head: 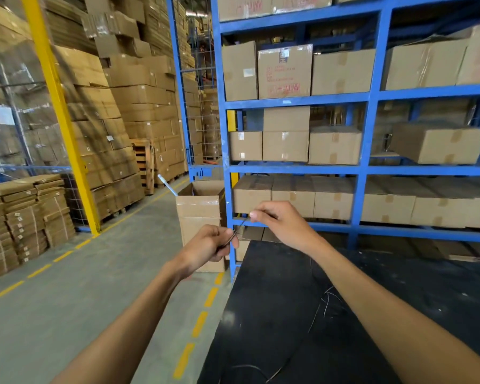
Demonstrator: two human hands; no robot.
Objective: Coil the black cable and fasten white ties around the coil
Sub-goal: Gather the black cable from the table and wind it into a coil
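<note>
A thin black cable (240, 225) runs taut between my two hands, held up in front of me. My left hand (208, 246) is closed around its lower end. My right hand (277, 220) pinches the upper end between thumb and fingers, slightly higher and to the right. More thin cable (317, 314) trails loosely over the black table (302, 286) below my right forearm. No white ties can be made out.
An open cardboard box (200, 214) with a white tube sticking out stands on the floor just beyond my left hand. Blue shelving (297, 169) full of cartons rises behind the table. Stacked cartons and a yellow post (56, 112) line the aisle on the left.
</note>
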